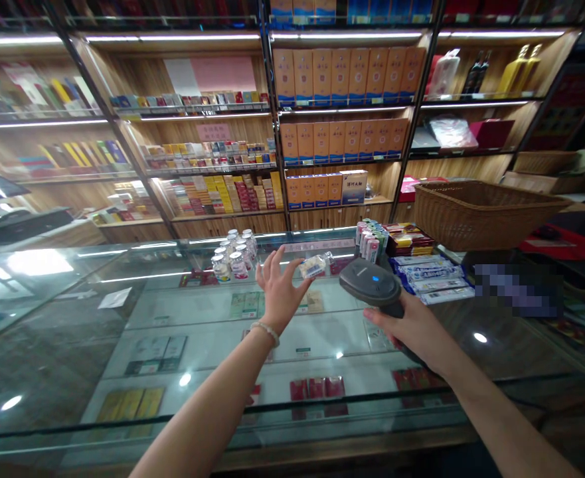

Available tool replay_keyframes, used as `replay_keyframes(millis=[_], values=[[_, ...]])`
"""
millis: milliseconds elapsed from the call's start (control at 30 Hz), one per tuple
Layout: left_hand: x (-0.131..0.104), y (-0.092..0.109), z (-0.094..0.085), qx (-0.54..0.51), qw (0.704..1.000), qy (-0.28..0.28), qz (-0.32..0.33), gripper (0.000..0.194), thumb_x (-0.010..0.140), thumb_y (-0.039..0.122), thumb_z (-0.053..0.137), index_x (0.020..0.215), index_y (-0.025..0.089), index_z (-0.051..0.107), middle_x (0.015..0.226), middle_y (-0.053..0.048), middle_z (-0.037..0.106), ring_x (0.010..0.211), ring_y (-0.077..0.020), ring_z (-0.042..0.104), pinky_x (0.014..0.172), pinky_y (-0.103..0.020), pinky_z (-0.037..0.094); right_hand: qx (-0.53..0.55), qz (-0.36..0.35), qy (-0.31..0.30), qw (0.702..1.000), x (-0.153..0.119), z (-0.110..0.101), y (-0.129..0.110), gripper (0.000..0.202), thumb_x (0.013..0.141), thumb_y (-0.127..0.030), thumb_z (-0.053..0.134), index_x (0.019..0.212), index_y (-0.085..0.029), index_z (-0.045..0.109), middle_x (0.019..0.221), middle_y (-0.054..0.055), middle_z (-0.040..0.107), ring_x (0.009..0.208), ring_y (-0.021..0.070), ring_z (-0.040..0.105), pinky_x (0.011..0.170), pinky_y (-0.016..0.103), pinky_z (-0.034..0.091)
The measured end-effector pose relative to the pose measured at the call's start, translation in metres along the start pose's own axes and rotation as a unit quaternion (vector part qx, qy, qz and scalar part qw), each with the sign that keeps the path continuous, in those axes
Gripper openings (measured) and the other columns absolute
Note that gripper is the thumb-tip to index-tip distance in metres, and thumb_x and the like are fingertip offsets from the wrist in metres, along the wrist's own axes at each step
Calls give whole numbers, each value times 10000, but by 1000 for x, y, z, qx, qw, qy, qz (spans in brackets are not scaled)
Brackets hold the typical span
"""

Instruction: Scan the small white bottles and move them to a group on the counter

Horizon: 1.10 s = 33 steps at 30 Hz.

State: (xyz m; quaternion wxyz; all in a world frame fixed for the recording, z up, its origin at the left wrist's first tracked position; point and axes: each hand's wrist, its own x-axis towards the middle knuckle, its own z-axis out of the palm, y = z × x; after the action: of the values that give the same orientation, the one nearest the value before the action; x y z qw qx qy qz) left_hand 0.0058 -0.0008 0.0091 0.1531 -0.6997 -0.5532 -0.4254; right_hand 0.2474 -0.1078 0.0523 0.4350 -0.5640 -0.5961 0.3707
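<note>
My left hand (282, 285), with a beaded bracelet at the wrist, pinches a small clear bottle (314, 265) between thumb and index finger; the other fingers are spread. The bottle lies tilted on its side, its cap end to the right and a printed label facing me. My right hand (406, 322) is wrapped round the handle of a dark barcode scanner (370, 281) that shows a blue light on top. The scanner's head is just right of the bottle, not touching it. Several similar small bottles (235, 255) stand grouped on the glass counter (197, 332), left of my left hand.
Behind the scanner are pink and green tubes (370, 240), red-gold packets (409, 239) and blue-white packets (434, 279). A wicker basket (481, 216) stands at the right. Boxed goods fill the back shelves (346, 113). Flat packs show under the glass.
</note>
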Motion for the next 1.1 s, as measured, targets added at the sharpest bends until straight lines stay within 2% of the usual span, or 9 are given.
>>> replay_keyframes(millis=[33, 100, 200, 467, 700, 867, 1100], values=[[0, 0, 0, -1, 1000, 0, -1, 358, 805, 423, 799, 1138, 318, 719, 1565, -98, 467, 1435, -378, 405, 1210, -658, 199, -9, -11, 5, 1000, -6, 2, -2, 343, 719, -503, 683, 903, -214, 667, 547, -40, 617, 403, 140, 505, 410, 256, 379], [0, -1, 0, -1, 1000, -1, 0, 365, 803, 414, 803, 1143, 314, 715, 1562, -107, 467, 1439, -374, 398, 1202, -659, 208, -31, -42, 20, 998, -18, 5, -5, 313, 717, -457, 677, 912, -213, 711, 707, 15, 730, 604, 196, 660, 555, 290, 503], [0, 0, -1, 1, 1000, -2, 1, 376, 799, 398, 810, 1150, 310, 710, 1558, -117, 469, 1441, -370, 395, 1192, -661, 219, -43, -60, 28, 997, -30, 10, -4, 283, 719, -424, 651, 888, -218, 746, 833, 35, 780, 821, 252, 724, 736, 336, 558], [0, 2, -3, -3, 1000, -1, 0, 352, 809, 419, 795, 1131, 302, 718, 1547, -117, 485, 1424, -368, 409, 1188, -642, 242, -73, -45, 35, 996, -50, 23, 6, 251, 723, -369, 617, 870, -218, 754, 815, 45, 779, 761, 243, 714, 672, 307, 540], [0, 1, 0, -4, 1000, 5, 4, 369, 789, 408, 814, 1132, 301, 728, 1540, -114, 495, 1407, -363, 447, 1201, -630, 242, -94, -61, 25, 993, -50, 25, 4, 212, 693, -311, 600, 833, -235, 739, 717, 24, 750, 704, 234, 701, 628, 290, 522], [0, 1, -1, 0, 1000, -4, 2, 374, 806, 425, 800, 1154, 318, 711, 1552, -112, 483, 1432, -364, 416, 1193, -656, 232, -88, -48, 19, 995, -50, 23, 6, 242, 708, -318, 596, 883, -228, 736, 779, 34, 768, 741, 239, 718, 650, 294, 535], [1, 1, -3, 0, 1000, -7, 7, 377, 805, 409, 804, 1155, 309, 709, 1552, -116, 479, 1426, -366, 420, 1187, -643, 247, -100, -41, 30, 994, -52, 23, 0, 241, 695, -347, 575, 860, -235, 712, 781, 43, 769, 732, 248, 718, 638, 309, 523]])
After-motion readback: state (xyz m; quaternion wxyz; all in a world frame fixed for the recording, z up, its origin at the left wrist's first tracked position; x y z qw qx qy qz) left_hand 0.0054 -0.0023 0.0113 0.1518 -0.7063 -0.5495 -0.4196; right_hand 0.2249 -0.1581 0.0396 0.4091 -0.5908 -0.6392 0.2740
